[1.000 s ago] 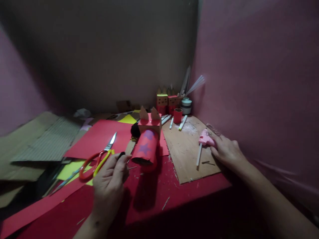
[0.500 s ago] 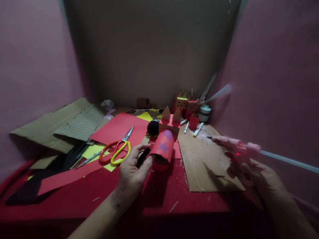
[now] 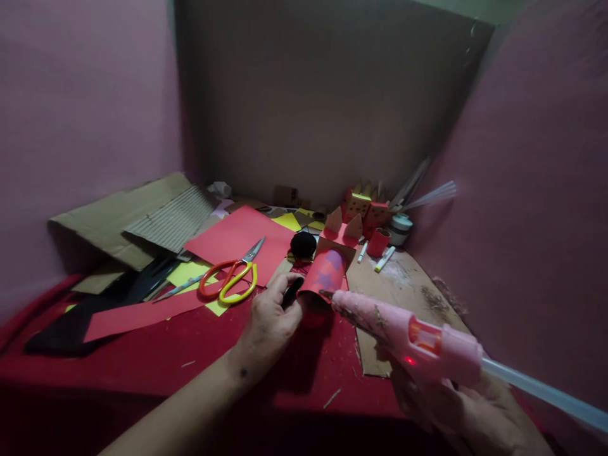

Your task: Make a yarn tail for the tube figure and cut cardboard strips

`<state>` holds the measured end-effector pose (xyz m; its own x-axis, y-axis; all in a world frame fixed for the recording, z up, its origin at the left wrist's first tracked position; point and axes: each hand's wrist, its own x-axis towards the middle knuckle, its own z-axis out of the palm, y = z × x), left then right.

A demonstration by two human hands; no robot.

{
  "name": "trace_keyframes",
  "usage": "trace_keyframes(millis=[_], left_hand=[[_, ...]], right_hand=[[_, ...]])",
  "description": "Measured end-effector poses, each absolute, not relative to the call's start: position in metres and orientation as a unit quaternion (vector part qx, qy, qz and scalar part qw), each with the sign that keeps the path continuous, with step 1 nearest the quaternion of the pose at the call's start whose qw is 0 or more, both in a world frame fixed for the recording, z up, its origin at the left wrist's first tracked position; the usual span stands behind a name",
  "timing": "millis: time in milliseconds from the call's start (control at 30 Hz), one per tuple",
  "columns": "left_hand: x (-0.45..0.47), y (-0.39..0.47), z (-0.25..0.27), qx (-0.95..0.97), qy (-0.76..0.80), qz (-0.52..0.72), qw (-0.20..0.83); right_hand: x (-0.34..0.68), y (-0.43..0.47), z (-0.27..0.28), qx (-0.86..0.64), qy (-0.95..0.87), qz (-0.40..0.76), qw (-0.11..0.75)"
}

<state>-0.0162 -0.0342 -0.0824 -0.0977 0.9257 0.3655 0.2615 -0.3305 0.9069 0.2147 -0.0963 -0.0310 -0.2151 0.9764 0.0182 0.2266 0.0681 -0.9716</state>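
My right hand (image 3: pixel 441 399) is wrapped round the handle of a pink hot glue gun (image 3: pixel 403 329), its red light lit and a long clear glue stick (image 3: pixel 536 386) standing out of the back. The gun's nozzle is at the near end of a red paper-covered tube (image 3: pixel 325 278) with purple stars; whether they touch I cannot tell. Beyond the tube is a box-shaped head (image 3: pixel 339 235) with two pointed cardboard ears. My left hand (image 3: pixel 273 316), closed, pinches a small black piece (image 3: pixel 293 292) beside the tube. What this piece is does not show clearly.
Scissors (image 3: pixel 237 278) with red and yellow handles lie on the left among red paper (image 3: pixel 242 237) and cardboard (image 3: pixel 128 221). A black pompom-like ball (image 3: pixel 303 244) sits beyond my left hand. Markers (image 3: pixel 384 259), a red roll (image 3: pixel 379 242) and finished-looking box figures (image 3: pixel 358 204) stand behind a cardboard sheet (image 3: pixel 375 354).
My right hand has brought the glue gun leftward and closer, from above the cardboard sheet to the tube's near end. My left hand keeps its pinch on the black piece. The view has shifted.
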Motion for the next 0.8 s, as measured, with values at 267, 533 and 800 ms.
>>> trace_keyframes(millis=[267, 533, 800], left_hand=[[-0.014, -0.034, -0.086, 0.615, 0.473, 0.556, 0.298], [-0.014, -0.035, -0.084, 0.627, 0.491, 0.535, 0.284], [-0.013, -0.036, -0.082, 0.631, 0.478, 0.538, 0.288]], right_hand=[[0.206, -0.101, -0.054, -0.513, -0.527, 0.514, 0.442], [0.196, -0.094, -0.046, -0.495, -0.517, 0.55, 0.431], [0.194, -0.099, -0.04, -0.505, -0.501, 0.55, 0.437]])
